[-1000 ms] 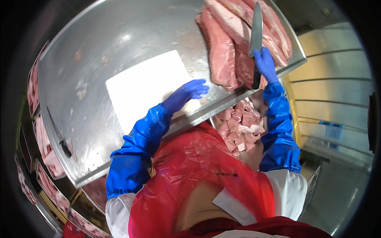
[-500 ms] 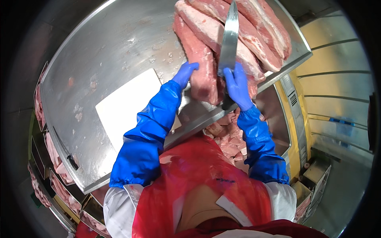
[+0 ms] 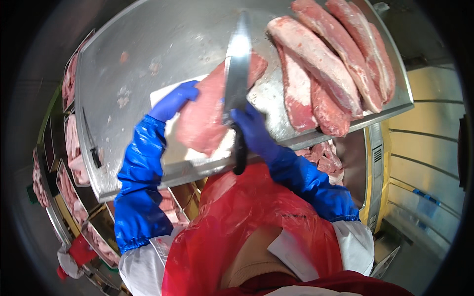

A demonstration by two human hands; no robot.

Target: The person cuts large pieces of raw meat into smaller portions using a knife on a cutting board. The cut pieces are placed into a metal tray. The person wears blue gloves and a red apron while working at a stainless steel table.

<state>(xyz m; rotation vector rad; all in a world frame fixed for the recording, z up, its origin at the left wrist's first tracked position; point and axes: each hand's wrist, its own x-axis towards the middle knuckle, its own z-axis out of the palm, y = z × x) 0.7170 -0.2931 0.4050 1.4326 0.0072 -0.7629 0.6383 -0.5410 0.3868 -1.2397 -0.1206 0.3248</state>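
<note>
- A steel table [image 3: 182, 34] is spread across the view, tilted so that its near edge runs upward to the right.
- Several long meat strips [image 3: 316, 64] are laid side by side at its right, apart from both hands.
- A white board [image 3: 160, 93] is partly covered, left of centre, near the table's near edge.
- Over that board a separate meat piece [image 3: 205, 111] is placed, its long axis slanted from lower left, near the body, to upper right; it is set between the hands.
- A broad knife [image 3: 238, 81] is pointed away from the body, its blade crossing above the piece's right side; whether meat is touched by the steel cannot be told.
- By the right hand [image 3: 256, 133], right of the piece, the knife is grasped near the handle's top.
- The left hand [image 3: 173, 102] is nearer, its bent fingers set against the piece's left side; whether it is gripped cannot be told.
</note>
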